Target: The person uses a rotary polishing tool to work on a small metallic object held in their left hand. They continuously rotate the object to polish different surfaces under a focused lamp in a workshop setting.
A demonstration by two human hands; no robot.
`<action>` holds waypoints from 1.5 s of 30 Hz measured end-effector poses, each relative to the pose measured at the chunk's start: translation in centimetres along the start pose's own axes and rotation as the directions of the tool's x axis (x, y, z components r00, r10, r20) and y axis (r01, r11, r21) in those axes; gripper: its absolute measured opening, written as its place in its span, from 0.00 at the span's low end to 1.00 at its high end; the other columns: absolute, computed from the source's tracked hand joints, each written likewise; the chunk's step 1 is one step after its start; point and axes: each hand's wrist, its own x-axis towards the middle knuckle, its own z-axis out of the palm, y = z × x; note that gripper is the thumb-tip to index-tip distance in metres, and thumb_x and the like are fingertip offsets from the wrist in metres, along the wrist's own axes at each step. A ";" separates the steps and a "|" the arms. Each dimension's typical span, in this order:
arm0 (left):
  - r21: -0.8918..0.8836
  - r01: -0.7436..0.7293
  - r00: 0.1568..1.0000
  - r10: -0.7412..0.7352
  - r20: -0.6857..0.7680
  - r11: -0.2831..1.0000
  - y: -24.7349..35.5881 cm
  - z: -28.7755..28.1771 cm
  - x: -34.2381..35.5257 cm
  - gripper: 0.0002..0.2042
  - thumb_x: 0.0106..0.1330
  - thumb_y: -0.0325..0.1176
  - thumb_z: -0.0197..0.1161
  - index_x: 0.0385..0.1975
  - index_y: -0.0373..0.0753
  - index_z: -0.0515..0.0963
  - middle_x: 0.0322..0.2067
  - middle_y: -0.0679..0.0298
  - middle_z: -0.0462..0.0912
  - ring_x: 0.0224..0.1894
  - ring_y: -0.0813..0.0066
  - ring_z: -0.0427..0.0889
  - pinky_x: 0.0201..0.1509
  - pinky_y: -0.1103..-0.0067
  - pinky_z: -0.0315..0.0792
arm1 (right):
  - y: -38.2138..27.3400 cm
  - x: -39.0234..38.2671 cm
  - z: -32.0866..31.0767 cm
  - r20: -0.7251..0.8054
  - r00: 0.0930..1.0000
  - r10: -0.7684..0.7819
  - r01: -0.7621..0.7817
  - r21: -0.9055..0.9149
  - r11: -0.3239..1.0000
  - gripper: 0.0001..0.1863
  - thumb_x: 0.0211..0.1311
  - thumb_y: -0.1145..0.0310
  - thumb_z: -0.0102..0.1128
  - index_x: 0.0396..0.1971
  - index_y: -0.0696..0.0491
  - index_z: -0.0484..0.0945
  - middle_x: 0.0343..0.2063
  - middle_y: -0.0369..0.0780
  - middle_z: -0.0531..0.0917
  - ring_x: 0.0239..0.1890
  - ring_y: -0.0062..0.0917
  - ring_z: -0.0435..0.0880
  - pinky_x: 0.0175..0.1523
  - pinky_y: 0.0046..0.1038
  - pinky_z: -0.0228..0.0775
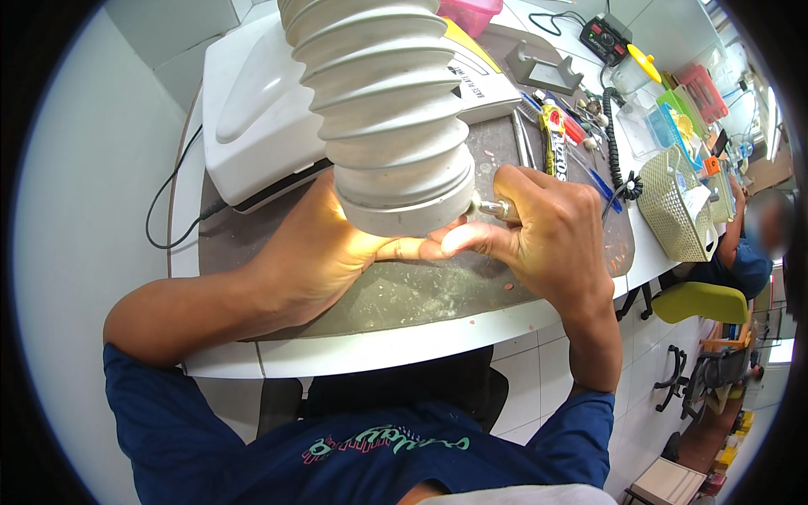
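"So, gripping what on the right?"

"Holding a metal tool (502, 209) in the right hand (555, 231), just right of the white hose (396, 151); clamping the curled fingers around it and stretching the thumb left."

"And aiming it where?"

"Pointing it left, toward the hose's mouth, above the grey mat (404, 303)."

"Then doing what with the left hand (324, 244)?"

"Reaching in from the left, partly behind the hose, extending fingers rightward below its rim, close to the right thumb; not managing to tell about a grip there, with the hose hiding much of the hand."

"Seeing what else around?"

"Finding a white machine (252, 109) far left, a pink tub (473, 15) and grey stand (543, 74) on the far side, a yellow tube (555, 147) just beyond the right hand. Farther right, noticing a basket (673, 210), a green chair (700, 303) and a co-worker (745, 268) in blue."
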 end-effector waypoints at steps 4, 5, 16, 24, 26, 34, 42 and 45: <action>0.115 -0.012 0.999 0.015 -0.033 0.993 -0.2 -0.1 -0.1 0.15 0.69 0.29 0.59 0.53 0.33 0.70 0.46 0.58 0.76 0.49 0.70 0.79 0.55 0.71 0.79 | -0.2 0.1 0.1 -0.003 1.000 -0.013 0.013 -0.002 1.000 0.36 0.42 0.31 0.64 0.15 0.54 0.70 0.10 0.37 0.73 0.10 0.27 0.73 0.16 0.28 0.61; 0.124 -0.003 1.000 0.005 -0.022 0.992 0.0 -0.2 -0.1 0.15 0.69 0.29 0.60 0.53 0.33 0.70 0.46 0.58 0.76 0.49 0.70 0.79 0.55 0.71 0.79 | -0.2 0.1 0.1 -0.006 1.000 -0.015 0.015 -0.003 1.000 0.36 0.42 0.31 0.64 0.15 0.54 0.70 0.10 0.36 0.72 0.10 0.27 0.73 0.16 0.28 0.61; 0.107 0.007 1.000 -0.004 -0.026 0.994 0.3 0.1 0.0 0.17 0.68 0.28 0.61 0.54 0.34 0.70 0.47 0.58 0.76 0.50 0.69 0.79 0.56 0.70 0.79 | 0.1 0.0 0.3 -0.053 0.998 -0.024 0.023 -0.030 0.999 0.35 0.41 0.32 0.65 0.15 0.53 0.68 0.10 0.35 0.71 0.09 0.27 0.71 0.15 0.27 0.60; -0.015 0.004 0.998 -0.005 -0.059 1.000 0.3 0.2 0.1 0.19 0.57 0.25 0.72 0.48 0.34 0.75 0.42 0.66 0.81 0.44 0.81 0.78 0.51 0.80 0.73 | -0.1 0.0 0.3 -0.040 0.999 -0.018 0.017 -0.029 0.999 0.35 0.41 0.33 0.65 0.16 0.53 0.67 0.11 0.36 0.71 0.10 0.27 0.71 0.15 0.28 0.59; 0.070 -0.012 1.000 0.013 -0.021 0.997 0.3 0.0 0.0 0.18 0.64 0.29 0.65 0.52 0.34 0.72 0.46 0.61 0.78 0.48 0.73 0.78 0.55 0.74 0.77 | 0.2 0.0 0.3 -0.054 0.998 -0.014 0.012 -0.034 0.999 0.35 0.42 0.33 0.65 0.16 0.53 0.67 0.11 0.36 0.71 0.09 0.27 0.71 0.15 0.28 0.60; 0.017 0.012 1.000 -0.012 0.002 1.000 0.4 0.0 -0.1 0.18 0.68 0.31 0.61 0.55 0.34 0.70 0.49 0.57 0.76 0.52 0.69 0.78 0.56 0.70 0.79 | 0.0 0.1 0.2 -0.036 0.999 -0.011 0.011 -0.017 1.000 0.34 0.42 0.34 0.66 0.16 0.53 0.67 0.10 0.36 0.71 0.10 0.27 0.72 0.15 0.28 0.60; -0.017 0.037 0.995 -0.039 -0.093 0.999 0.7 0.4 0.0 0.18 0.56 0.26 0.73 0.46 0.33 0.76 0.41 0.66 0.82 0.44 0.80 0.78 0.51 0.80 0.73 | 0.0 0.1 0.2 -0.033 0.999 -0.017 0.016 -0.026 1.000 0.34 0.43 0.34 0.66 0.16 0.53 0.68 0.10 0.36 0.71 0.10 0.27 0.72 0.16 0.27 0.61; -0.011 0.012 0.997 -0.013 -0.072 1.000 0.5 0.4 0.0 0.19 0.56 0.26 0.72 0.47 0.34 0.76 0.41 0.66 0.82 0.44 0.81 0.78 0.51 0.80 0.73 | 0.3 0.0 0.3 -0.042 0.999 -0.009 0.009 0.001 1.000 0.34 0.43 0.33 0.65 0.16 0.53 0.68 0.10 0.36 0.71 0.10 0.27 0.72 0.15 0.27 0.61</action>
